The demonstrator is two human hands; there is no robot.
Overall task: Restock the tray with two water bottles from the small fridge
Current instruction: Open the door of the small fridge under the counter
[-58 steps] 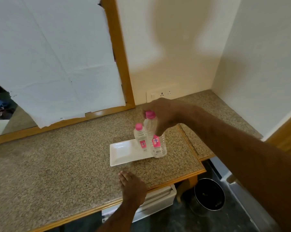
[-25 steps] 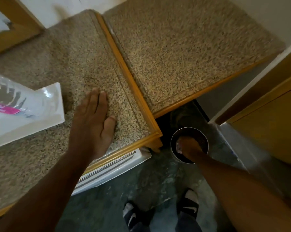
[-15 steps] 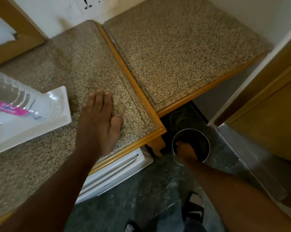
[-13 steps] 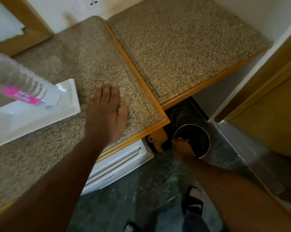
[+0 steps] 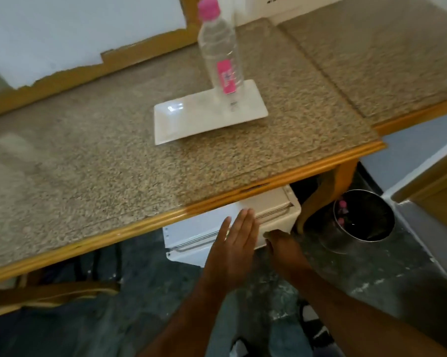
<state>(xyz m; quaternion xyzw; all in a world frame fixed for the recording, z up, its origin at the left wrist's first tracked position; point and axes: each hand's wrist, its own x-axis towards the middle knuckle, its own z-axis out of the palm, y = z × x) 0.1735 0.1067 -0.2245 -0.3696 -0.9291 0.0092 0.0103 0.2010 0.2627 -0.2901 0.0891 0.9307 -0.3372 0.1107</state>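
A clear water bottle [image 5: 221,55] with a pink cap and pink label stands upright on the right part of the white rectangular tray [image 5: 181,122] on the speckled counter. No other bottle is on the tray. The small white fridge [image 5: 273,215] sits under the counter edge, its door appearing shut. My left hand [image 5: 236,243] is flat, palm down, fingers extended, over the fridge's front top. My right hand [image 5: 281,244] touches the fridge's right front edge; its fingertips are hidden.
A round metal bin [image 5: 366,240] stands on the dark floor right of the fridge, with pink-capped items [image 5: 342,205] inside. A wooden counter leg [image 5: 343,176] stands between fridge and bin. A wooden door panel [image 5: 438,184] is at the far right.
My left hand left the counter and dropped to the fridge front. My right hand moved from the bin over to the fridge's right edge. The tray held two bottles 2.3 s ago; now one.
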